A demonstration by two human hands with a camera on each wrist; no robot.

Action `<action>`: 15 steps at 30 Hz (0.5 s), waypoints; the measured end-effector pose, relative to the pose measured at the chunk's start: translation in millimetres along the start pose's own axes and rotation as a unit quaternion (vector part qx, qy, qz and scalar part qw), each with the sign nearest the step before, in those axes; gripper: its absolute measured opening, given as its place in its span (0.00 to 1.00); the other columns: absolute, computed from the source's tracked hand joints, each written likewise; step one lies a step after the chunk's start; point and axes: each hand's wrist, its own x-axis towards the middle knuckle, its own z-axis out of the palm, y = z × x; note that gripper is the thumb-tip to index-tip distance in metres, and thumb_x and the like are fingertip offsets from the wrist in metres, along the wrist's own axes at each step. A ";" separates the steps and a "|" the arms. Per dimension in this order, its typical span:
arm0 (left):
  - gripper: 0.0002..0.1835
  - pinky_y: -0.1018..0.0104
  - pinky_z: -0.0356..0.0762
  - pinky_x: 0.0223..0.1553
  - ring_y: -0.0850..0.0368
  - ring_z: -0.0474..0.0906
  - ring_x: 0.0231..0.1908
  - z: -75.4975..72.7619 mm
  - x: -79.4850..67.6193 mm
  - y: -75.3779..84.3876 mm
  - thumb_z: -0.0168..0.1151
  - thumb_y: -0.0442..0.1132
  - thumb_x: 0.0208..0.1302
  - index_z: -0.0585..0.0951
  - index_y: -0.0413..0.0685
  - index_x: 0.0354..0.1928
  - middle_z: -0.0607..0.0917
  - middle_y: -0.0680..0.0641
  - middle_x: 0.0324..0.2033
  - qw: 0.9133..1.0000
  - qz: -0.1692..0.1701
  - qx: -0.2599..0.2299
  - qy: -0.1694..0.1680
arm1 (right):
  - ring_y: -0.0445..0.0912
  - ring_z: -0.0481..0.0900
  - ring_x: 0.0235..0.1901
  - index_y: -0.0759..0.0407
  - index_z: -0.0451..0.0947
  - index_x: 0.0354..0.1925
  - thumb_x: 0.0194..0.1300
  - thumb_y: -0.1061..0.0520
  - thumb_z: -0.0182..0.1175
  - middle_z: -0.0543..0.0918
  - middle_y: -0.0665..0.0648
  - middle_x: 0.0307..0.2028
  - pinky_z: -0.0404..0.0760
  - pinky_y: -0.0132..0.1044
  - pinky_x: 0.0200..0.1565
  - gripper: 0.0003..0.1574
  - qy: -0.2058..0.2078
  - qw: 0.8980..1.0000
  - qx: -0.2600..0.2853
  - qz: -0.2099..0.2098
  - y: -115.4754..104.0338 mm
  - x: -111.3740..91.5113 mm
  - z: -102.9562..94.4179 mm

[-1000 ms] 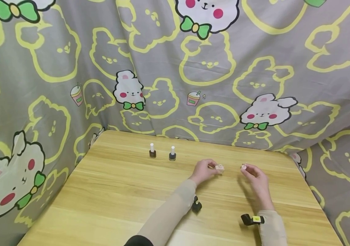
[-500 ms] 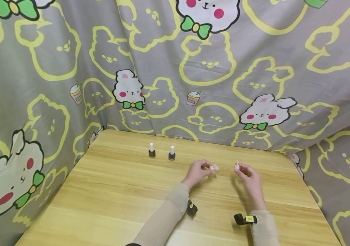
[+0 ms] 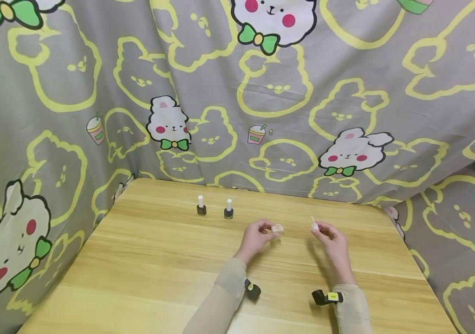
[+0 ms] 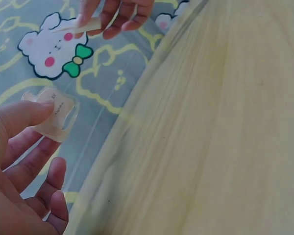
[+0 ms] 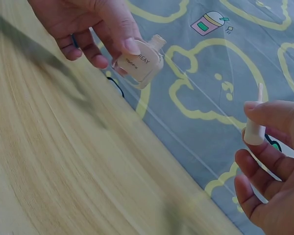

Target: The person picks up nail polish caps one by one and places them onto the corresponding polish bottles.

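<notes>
Between its thumb and fingers, my left hand [image 3: 256, 239] pinches a small uncapped nail polish bottle [image 3: 277, 229]. In the right wrist view this bottle [image 5: 146, 68] looks pale and clear, with printed lettering and a bare threaded neck. My right hand [image 3: 334, 243] pinches the white cap [image 3: 315, 227], whose thin brush [image 5: 260, 92] points upward. Cap and bottle are apart, both held above the table. In the left wrist view, the bottle [image 4: 58, 115] lies under the thumb, with the other fingers loosely bent.
Two dark nail polish bottles with white caps, a brownish one [image 3: 201, 206] and a blackish one [image 3: 229, 209], stand upright at the back of the wooden table [image 3: 145, 260]. A grey patterned curtain [image 3: 216, 83] hangs behind and around the table. Black wrist cameras sit on both sleeves.
Both hands have shifted left, the left one carrying the bottle. The cap in my right hand has turned so that its brush now shows pointing up. The view has shifted slightly too.
</notes>
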 end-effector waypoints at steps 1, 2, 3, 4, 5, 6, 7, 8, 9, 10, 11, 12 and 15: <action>0.14 0.74 0.75 0.37 0.65 0.75 0.33 -0.4 -0.5 -1.2 0.74 0.40 0.53 0.85 0.46 0.43 0.88 0.48 0.39 1.000 0.001 0.001 0.002 | 0.30 0.76 0.38 0.66 0.78 0.55 0.62 0.55 0.67 0.80 0.32 0.32 0.74 0.22 0.44 0.26 0.000 1.000 -0.001 -0.002 -0.6 -0.3 0.7; 0.14 0.74 0.75 0.37 0.65 0.75 0.33 -0.7 -1.1 -2.3 0.73 0.40 0.54 0.85 0.46 0.43 0.88 0.48 0.40 1.000 0.000 0.001 0.004 | 0.30 0.76 0.38 0.66 0.78 0.54 0.62 0.55 0.67 0.80 0.32 0.32 0.74 0.22 0.43 0.25 0.001 1.000 -0.002 -0.006 -0.9 -0.6 1.3; 0.14 0.74 0.75 0.37 0.65 0.75 0.33 -1.0 -1.7 -3.2 0.73 0.40 0.54 0.85 0.46 0.43 0.87 0.48 0.40 1.000 -0.001 0.000 0.005 | 0.30 0.76 0.38 0.66 0.78 0.54 0.61 0.56 0.68 0.80 0.32 0.32 0.74 0.22 0.42 0.25 0.002 1.000 -0.002 -0.011 -0.9 -0.7 1.7; 0.14 0.74 0.75 0.37 0.65 0.75 0.33 -1.2 -2.3 -4.0 0.73 0.40 0.54 0.85 0.46 0.43 0.87 0.48 0.40 1.000 -0.002 -0.002 0.005 | 0.30 0.76 0.38 0.66 0.79 0.54 0.61 0.56 0.68 0.80 0.32 0.31 0.74 0.22 0.42 0.24 0.002 1.000 -0.002 -0.017 -0.9 -0.9 2.1; 0.14 0.74 0.75 0.37 0.65 0.75 0.33 -1.3 -2.9 -4.7 0.73 0.40 0.54 0.85 0.46 0.43 0.87 0.48 0.40 1.000 -0.004 -0.004 0.006 | 0.30 0.76 0.37 0.67 0.79 0.53 0.61 0.57 0.68 0.80 0.33 0.31 0.75 0.22 0.41 0.24 0.001 1.000 -0.001 -0.022 -0.9 -1.1 2.5; 0.14 0.74 0.75 0.37 0.65 0.75 0.33 -1.3 -3.4 -5.3 0.73 0.40 0.54 0.85 0.46 0.43 0.87 0.48 0.40 1.000 -0.005 -0.007 0.006 | 0.30 0.76 0.37 0.67 0.78 0.53 0.60 0.58 0.68 0.80 0.33 0.31 0.76 0.22 0.41 0.24 -0.001 1.000 -0.001 -0.027 -0.6 -1.2 2.9; 0.14 0.74 0.75 0.37 0.65 0.75 0.33 -1.2 -3.8 -5.8 0.73 0.40 0.54 0.85 0.46 0.43 0.87 0.48 0.40 1.000 -0.006 -0.009 0.007 | 0.30 0.76 0.37 0.67 0.78 0.53 0.60 0.58 0.68 0.80 0.33 0.32 0.76 0.22 0.40 0.24 -0.003 0.999 0.000 -0.032 -0.6 -1.5 3.4; 0.14 0.74 0.75 0.37 0.65 0.75 0.33 -1.2 -4.2 -6.3 0.73 0.40 0.54 0.85 0.47 0.43 0.87 0.48 0.40 1.000 -0.008 -0.011 0.008 | 0.30 0.76 0.37 0.67 0.78 0.53 0.60 0.58 0.68 0.80 0.33 0.32 0.77 0.22 0.39 0.24 -0.006 0.999 0.001 -0.037 -0.5 -1.6 3.9; 0.14 0.73 0.75 0.37 0.65 0.75 0.33 -1.3 -4.4 -6.6 0.74 0.41 0.53 0.85 0.47 0.42 0.87 0.48 0.40 1.000 -0.008 -0.014 0.008 | 0.30 0.77 0.37 0.68 0.77 0.52 0.60 0.58 0.68 0.80 0.33 0.32 0.77 0.22 0.39 0.24 -0.009 0.999 0.001 -0.039 -0.2 -1.7 4.5; 0.14 0.73 0.75 0.37 0.64 0.75 0.33 -1.3 -4.6 -7.0 0.74 0.40 0.53 0.85 0.47 0.42 0.87 0.48 0.40 1.000 -0.006 -0.014 0.010 | 0.30 0.77 0.37 0.68 0.77 0.52 0.60 0.58 0.68 0.80 0.33 0.32 0.77 0.22 0.39 0.24 -0.011 0.999 -0.001 -0.041 0.0 -1.8 5.1; 0.14 0.73 0.75 0.37 0.64 0.75 0.33 -1.2 -4.7 -7.5 0.74 0.41 0.53 0.85 0.47 0.42 0.87 0.48 0.40 1.000 -0.004 -0.015 0.011 | 0.30 0.76 0.37 0.68 0.77 0.51 0.60 0.58 0.68 0.80 0.33 0.32 0.77 0.22 0.39 0.23 -0.013 0.999 -0.002 -0.043 0.1 -2.0 5.6; 0.15 0.73 0.75 0.37 0.64 0.75 0.34 -1.2 -4.7 -7.9 0.74 0.41 0.53 0.85 0.47 0.42 0.87 0.48 0.40 1.000 -0.001 -0.015 0.012 | 0.30 0.76 0.37 0.68 0.77 0.51 0.60 0.58 0.68 0.80 0.33 0.32 0.77 0.22 0.39 0.23 -0.014 0.999 -0.005 -0.042 0.3 -2.2 6.0; 0.15 0.73 0.76 0.37 0.63 0.76 0.34 -2.1 -5.5 -8.5 0.74 0.40 0.52 0.85 0.46 0.42 0.87 0.47 0.40 1.000 0.008 -0.016 0.015 | 0.30 0.77 0.37 0.68 0.77 0.49 0.61 0.58 0.68 0.80 0.33 0.32 0.77 0.23 0.39 0.21 -0.015 0.999 -0.013 -0.046 0.2 -3.0 6.1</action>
